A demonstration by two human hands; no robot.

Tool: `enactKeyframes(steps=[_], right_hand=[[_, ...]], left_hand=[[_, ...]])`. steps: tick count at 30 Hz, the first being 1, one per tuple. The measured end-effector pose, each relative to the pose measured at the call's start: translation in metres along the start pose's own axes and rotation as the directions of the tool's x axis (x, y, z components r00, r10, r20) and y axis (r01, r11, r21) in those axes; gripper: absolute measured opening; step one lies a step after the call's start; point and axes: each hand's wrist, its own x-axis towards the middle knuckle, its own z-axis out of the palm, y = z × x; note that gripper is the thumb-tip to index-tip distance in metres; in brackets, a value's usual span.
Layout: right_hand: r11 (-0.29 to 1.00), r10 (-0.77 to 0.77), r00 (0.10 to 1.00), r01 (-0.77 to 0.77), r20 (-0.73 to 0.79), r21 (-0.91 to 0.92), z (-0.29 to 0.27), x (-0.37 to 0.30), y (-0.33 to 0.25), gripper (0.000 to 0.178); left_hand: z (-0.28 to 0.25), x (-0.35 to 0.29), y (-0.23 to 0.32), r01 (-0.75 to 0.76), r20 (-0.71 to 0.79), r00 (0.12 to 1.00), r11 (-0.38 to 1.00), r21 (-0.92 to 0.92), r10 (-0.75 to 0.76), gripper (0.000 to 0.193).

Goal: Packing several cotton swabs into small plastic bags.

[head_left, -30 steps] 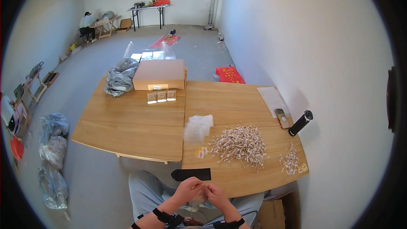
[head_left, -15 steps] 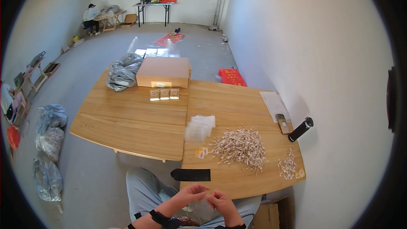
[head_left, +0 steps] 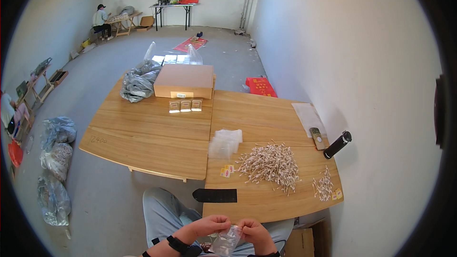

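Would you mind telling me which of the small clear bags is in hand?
It is the clear bag held by the left hand and right hand over the lap; the other small bags lie overlapping on the table.

Handwritten number on tabletop, nearer and left of cardboard box. Box's front label: illegible. Red package, right of box: yellow characters, illegible.

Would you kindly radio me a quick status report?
Left hand and right hand pinching small clear plastic bag. Bag wrinkled, apparently empty. Nothing visibly in the way.
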Motion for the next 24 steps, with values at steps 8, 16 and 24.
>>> enactKeyframes(steps=[8,16,24], right_hand=[[0.948,-0.301,0.947,0.31,0.11,-0.072,0.026,0.003,-0.017,0.033],[0.892,0.282,0.95,-0.208,0.136,-0.401,0.032,-0.016,-0.054,0.044],[0.18,0.087,0.957,0.258,0.277,-0.949,0.03,0.034,-0.022,0.04]], left_hand=[[0.004,0.005,-0.014,0.034,0.075,0.997,0.979,-0.202,-0.019,0.021],[-0.006,-0.009,0.006,0.014,-0.003,1.0,0.973,0.232,-0.013,0.034],[-0.015,-0.012,-0.007,0.005,-0.136,0.964,0.497,0.868,0.227,0.047]])
